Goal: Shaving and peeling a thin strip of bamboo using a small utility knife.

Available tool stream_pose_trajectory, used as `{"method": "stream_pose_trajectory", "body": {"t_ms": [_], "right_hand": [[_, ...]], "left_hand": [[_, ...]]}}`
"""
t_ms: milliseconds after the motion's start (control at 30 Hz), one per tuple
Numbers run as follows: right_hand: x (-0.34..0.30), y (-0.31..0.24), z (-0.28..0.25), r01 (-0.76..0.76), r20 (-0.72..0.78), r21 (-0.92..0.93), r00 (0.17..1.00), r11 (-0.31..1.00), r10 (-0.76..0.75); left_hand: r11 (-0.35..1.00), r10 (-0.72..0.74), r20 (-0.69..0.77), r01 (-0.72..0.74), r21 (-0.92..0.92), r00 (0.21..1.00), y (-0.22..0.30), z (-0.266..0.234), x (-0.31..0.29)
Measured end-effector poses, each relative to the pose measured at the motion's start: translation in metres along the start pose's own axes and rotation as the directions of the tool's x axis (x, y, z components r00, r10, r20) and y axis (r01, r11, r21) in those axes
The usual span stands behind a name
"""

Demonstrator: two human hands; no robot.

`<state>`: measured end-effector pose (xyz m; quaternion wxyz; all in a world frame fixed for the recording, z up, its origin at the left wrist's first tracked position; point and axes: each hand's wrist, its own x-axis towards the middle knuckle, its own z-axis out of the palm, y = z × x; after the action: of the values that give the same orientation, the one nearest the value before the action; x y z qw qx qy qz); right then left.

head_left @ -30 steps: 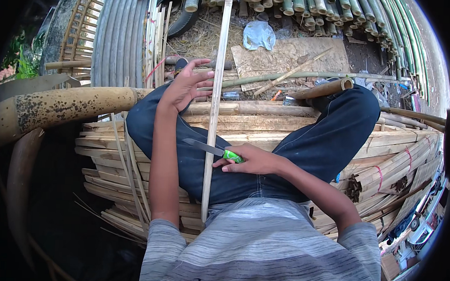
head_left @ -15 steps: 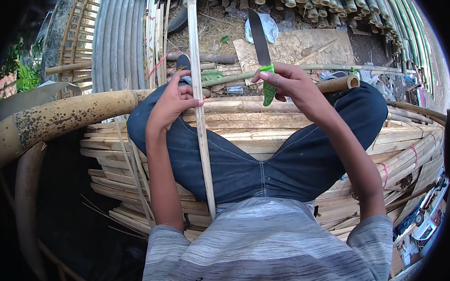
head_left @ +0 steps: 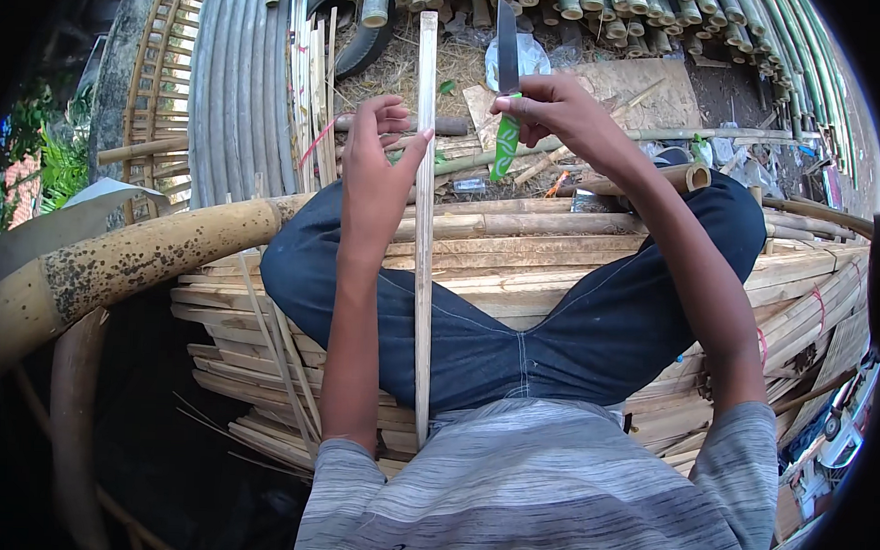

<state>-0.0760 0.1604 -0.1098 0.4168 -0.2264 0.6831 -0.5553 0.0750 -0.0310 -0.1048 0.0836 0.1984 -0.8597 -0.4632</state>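
A long, pale bamboo strip (head_left: 422, 226) runs from my waist out past my knees, between my legs. Beside its left edge is my left hand (head_left: 381, 171), fingers spread and curled loosely. Only the thumb tip meets the strip; the fingers are not wrapped around it. My right hand (head_left: 552, 119) grips a knife by its green patterned handle (head_left: 507, 142). The dark blade (head_left: 507, 49) points away from me, to the right of the strip and apart from it.
Split bamboo slats (head_left: 518, 253) lie stacked under my legs. A thick spotted bamboo pole (head_left: 160, 234) crosses at left, near corrugated sheets (head_left: 238, 93). Bamboo poles (head_left: 643, 11) are piled at the far side. A cardboard sheet (head_left: 650, 88) and a plastic bag (head_left: 530, 60) lie on the ground.
My left hand has moved up and right, its fingers opening wider. The strip's far end has swung right. The knife has shifted slightly away from me and stands straighter.
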Motion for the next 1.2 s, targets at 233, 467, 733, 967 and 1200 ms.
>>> {"method": "stream_pose_trajectory", "body": {"t_ms": [233, 467, 733, 967, 1200], "right_hand": [[0.005, -0.007, 0.019, 0.12, -0.068, 0.175, 0.992, 0.977, -0.11], [0.014, -0.006, -0.008, 0.095, -0.108, 0.086, 0.99, 0.992, -0.085], [0.002, -0.032, -0.008, 0.304, -0.217, -0.032, 0.928, 0.952, -0.303], [-0.004, -0.034, -0.001, 0.358, -0.275, 0.049, 0.902, 0.933, -0.332], [0.008, -0.015, 0.008, 0.136, -0.01, -0.269, 0.989, 0.953, -0.144]], "left_hand": [[0.903, -0.042, 0.515, 0.254, -0.347, 0.856, 0.023, 0.034, 0.028], [0.979, -0.077, 0.497, 0.161, -0.128, 0.864, 0.012, 0.034, 0.029], [0.997, 0.077, 0.348, -0.07, -0.033, 0.934, 0.028, 0.023, 0.038], [0.983, 0.137, 0.288, -0.165, 0.075, 0.948, 0.032, 0.02, 0.038], [0.978, 0.111, 0.079, -0.123, 0.169, 0.991, 0.001, 0.003, 0.034]]}}
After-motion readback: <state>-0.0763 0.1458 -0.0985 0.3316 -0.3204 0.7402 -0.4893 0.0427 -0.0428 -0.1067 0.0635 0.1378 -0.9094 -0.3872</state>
